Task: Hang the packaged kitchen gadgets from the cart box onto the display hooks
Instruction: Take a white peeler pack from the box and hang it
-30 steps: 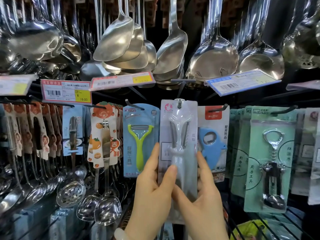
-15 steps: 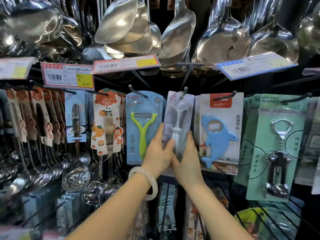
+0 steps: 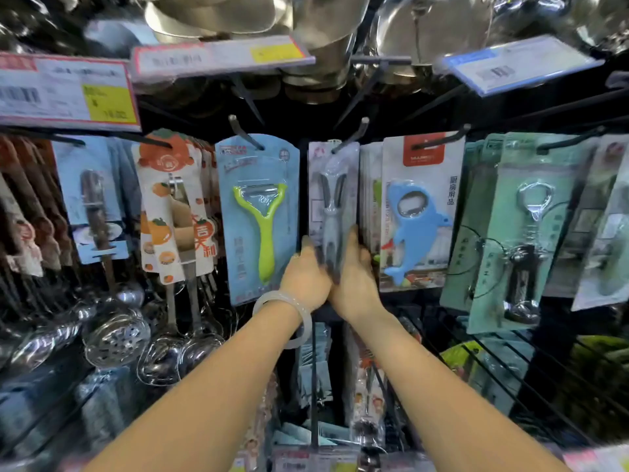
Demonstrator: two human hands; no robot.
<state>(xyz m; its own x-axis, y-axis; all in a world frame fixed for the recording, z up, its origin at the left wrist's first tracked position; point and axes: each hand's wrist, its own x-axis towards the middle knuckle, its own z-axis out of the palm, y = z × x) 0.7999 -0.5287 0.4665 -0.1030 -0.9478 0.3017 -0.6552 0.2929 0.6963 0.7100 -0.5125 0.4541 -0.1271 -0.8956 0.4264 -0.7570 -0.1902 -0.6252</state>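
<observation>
1. Head view shows the fingers (image 3: 354, 235) of the right hand (image 3: 355, 281) curled round the right edge of the grey peeler pack (image 3: 332, 202), while the left hand (image 3: 306, 277) grips its lower left edge, fingertips blurred.
2. Both hands meet at the bottom of the grey peeler pack, touching each other under it; a pale bangle (image 3: 292, 315) rings the left wrist.
3. The grey peeler pack hangs upright, its top hole on a dark display hook (image 3: 352, 136) that slants up and forward.
4. Just left of the grey peeler pack hangs a blue card with a green peeler (image 3: 260, 226).
5. Just right of it hangs a white card with a blue dolphin opener (image 3: 417, 226), and further right a green card with a corkscrew (image 3: 526, 247).
6. Above the grey peeler pack sit blurred price tags (image 3: 218, 57) and steel ladles (image 3: 316, 35).
7. Far left of it hang slotted spoons (image 3: 115, 335).
</observation>
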